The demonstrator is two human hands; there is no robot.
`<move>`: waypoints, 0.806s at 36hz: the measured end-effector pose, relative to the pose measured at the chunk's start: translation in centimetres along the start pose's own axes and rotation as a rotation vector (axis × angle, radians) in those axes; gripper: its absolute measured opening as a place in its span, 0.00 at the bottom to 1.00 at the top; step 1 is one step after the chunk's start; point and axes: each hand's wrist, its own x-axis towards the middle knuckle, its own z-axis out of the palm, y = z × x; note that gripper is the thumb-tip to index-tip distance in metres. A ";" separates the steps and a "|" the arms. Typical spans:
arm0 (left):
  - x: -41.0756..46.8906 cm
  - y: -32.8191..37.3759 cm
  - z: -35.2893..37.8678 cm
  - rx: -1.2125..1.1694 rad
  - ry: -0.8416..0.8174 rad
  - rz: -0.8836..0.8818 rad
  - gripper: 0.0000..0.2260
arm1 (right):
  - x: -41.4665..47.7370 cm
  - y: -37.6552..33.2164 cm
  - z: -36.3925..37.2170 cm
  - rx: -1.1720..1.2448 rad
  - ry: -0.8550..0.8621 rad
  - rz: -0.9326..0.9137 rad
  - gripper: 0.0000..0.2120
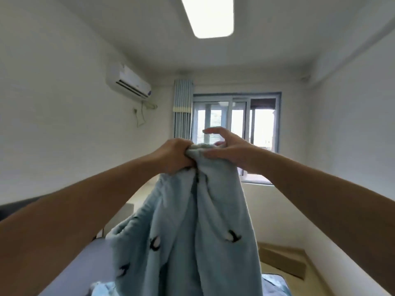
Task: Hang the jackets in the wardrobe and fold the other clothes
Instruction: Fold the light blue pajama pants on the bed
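Fleecy blue garment (192,221) looked soft and floppy; left hand (173,155) clenched its top edge, right hand (230,149) had fingers splayed, barely touching.

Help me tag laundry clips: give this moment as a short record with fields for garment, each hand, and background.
garment: light blue garment, dark motifs, held up, hanging down
left hand: grips its bunched top
right hand: fingers spread, thumb against the top edge
background: window, striped curtain, air conditioner on the left wall
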 end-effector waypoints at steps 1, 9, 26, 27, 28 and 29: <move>0.1 0.5 0.1 0.017 -0.007 0.009 0.13 | -0.5 -0.3 -0.8 -0.132 0.045 -0.039 0.16; -0.5 2.3 1.2 -0.213 -0.093 0.100 0.19 | -3.7 -3.1 -5.2 -0.540 0.182 -0.210 0.07; -3.9 -1.1 2.6 0.146 -0.489 0.398 0.03 | -8.9 -5.0 -6.9 -1.157 -0.325 0.133 0.11; -3.6 -1.5 2.7 0.190 -0.487 0.400 0.05 | -9.1 -4.7 -6.5 -1.192 -0.374 0.164 0.11; -3.3 -1.8 2.6 0.228 -0.471 0.395 0.07 | -9.3 -4.5 -6.2 -1.219 -0.422 0.196 0.12; -3.0 -2.2 2.5 0.255 -0.438 0.385 0.09 | -9.4 -4.3 -5.8 -1.237 -0.467 0.227 0.12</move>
